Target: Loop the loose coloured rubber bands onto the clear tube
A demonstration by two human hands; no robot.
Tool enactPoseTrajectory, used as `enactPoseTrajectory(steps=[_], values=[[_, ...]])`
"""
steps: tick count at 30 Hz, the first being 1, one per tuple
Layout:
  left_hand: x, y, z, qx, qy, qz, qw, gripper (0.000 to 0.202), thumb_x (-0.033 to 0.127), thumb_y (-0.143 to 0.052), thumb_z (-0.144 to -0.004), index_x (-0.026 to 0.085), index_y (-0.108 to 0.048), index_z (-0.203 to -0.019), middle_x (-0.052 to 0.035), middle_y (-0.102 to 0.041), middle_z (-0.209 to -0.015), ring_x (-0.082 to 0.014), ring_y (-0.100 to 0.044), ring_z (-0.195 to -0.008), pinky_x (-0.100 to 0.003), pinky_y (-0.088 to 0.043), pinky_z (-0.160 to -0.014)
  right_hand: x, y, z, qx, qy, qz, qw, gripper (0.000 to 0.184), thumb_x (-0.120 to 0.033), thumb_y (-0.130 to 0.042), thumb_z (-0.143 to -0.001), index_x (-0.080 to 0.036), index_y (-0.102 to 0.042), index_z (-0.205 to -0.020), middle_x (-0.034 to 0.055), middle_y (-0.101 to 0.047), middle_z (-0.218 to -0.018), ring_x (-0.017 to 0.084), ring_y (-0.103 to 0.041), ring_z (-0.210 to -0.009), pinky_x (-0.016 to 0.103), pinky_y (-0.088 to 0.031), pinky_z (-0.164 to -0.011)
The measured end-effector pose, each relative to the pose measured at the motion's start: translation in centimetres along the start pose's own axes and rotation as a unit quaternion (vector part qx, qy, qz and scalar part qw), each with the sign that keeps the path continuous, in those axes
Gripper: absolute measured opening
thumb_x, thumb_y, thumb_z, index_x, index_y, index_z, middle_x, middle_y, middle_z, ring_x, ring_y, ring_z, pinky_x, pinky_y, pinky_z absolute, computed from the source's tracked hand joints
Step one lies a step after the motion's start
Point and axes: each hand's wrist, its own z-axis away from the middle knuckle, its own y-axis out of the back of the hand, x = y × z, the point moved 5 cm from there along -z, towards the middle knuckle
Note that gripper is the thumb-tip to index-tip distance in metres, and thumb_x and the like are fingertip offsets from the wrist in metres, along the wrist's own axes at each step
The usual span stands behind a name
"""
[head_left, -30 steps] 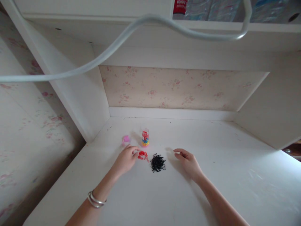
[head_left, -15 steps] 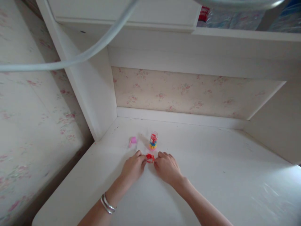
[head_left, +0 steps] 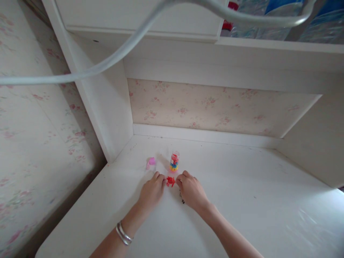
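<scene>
The desk's [head_left: 242,222] left edge slants past the left forearm, well apart from the small things, with the papered wall [head_left: 80,143] beyond it. A pink cap [head_left: 152,161] lies past the left hand [head_left: 152,190], whose fingers curl in narrowly at the left side of the red bands [head_left: 170,181]; whether a band is pinched there, I cannot tell.

The red bands lie in the short gap between both hands, straight in from each set of fingertips, in a loose heap with no clear long axis; neither hand looks plainly nearer. Just behind the heap, the jar [head_left: 174,160] stands upright.

The right hand [head_left: 192,190] comes in from the other side, fingers bunched, its grip also hidden. Bits of black bands [head_left: 183,201] show at its inner edge, mostly covered by it. Rightward the desk runs on broadly, giving that arm more room than the left.
</scene>
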Motion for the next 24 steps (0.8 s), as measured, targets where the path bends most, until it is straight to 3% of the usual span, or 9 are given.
enactPoseTrajectory(steps=[7,11,15,18,24], values=[[0.0,0.2,0.1,0.013,0.021,-0.018,1.000,0.027,0.035,-0.027,-0.095,0.023,-0.052,-0.097,-0.0033,-0.058,-0.100,-0.0162,-0.062,-0.080,-0.026,-0.043,-0.062,2.1,3.3,-0.8,0.058,-0.029,-0.113,0.991,0.027,-0.028,-0.041,-0.091,-0.021,-0.066,-0.088,0.0029,-0.058,-0.088,0.012,-0.056,-0.075,0.022,-0.036,-0.067],[0.0,0.4,0.1,0.019,0.029,-0.008,0.999,0.030,0.038,-0.026,-0.095,0.023,-0.051,-0.096,-0.0032,-0.059,-0.098,-0.0164,-0.063,-0.078,-0.026,-0.042,-0.063,3.2,6.8,-2.2,0.111,-0.029,-0.085,0.990,0.026,-0.030,-0.042,-0.090,-0.021,-0.066,-0.090,0.0029,-0.058,-0.089,0.012,-0.055,-0.074,0.023,-0.037,-0.067],[0.0,0.6,0.1,0.025,0.037,0.000,0.999,0.030,0.040,-0.026,-0.095,0.023,-0.051,-0.096,-0.0034,-0.060,-0.099,-0.0164,-0.063,-0.078,-0.026,-0.042,-0.064,2.2,9.9,-4.0,0.134,0.006,-0.007,0.991,0.028,-0.030,-0.037,-0.093,-0.022,-0.064,-0.094,0.0035,-0.057,-0.096,0.012,-0.056,-0.077,0.023,-0.037,-0.067],[-0.1,0.9,0.1,0.025,0.039,0.003,0.999,0.031,0.040,-0.027,-0.095,0.023,-0.052,-0.095,-0.0036,-0.060,-0.098,-0.0165,-0.063,-0.081,-0.026,-0.042,-0.066,0.5,10.8,-5.1,0.113,0.039,0.086,0.989,0.032,-0.030,-0.032,-0.095,-0.022,-0.063,-0.098,0.0045,-0.056,-0.101,0.013,-0.057,-0.079,0.024,-0.037,-0.065],[-0.2,1.3,0.1,0.021,0.043,0.008,0.999,0.031,0.039,-0.029,-0.095,0.022,-0.054,-0.095,-0.0044,-0.060,-0.098,-0.0166,-0.063,-0.084,-0.026,-0.044,-0.069,-2.0,10.2,-6.8,0.014,0.082,0.194,0.978,0.035,-0.027,-0.029,-0.095,-0.017,-0.063,-0.102,0.0105,-0.054,-0.107,0.018,-0.056,-0.092,0.027,-0.039,-0.072]])
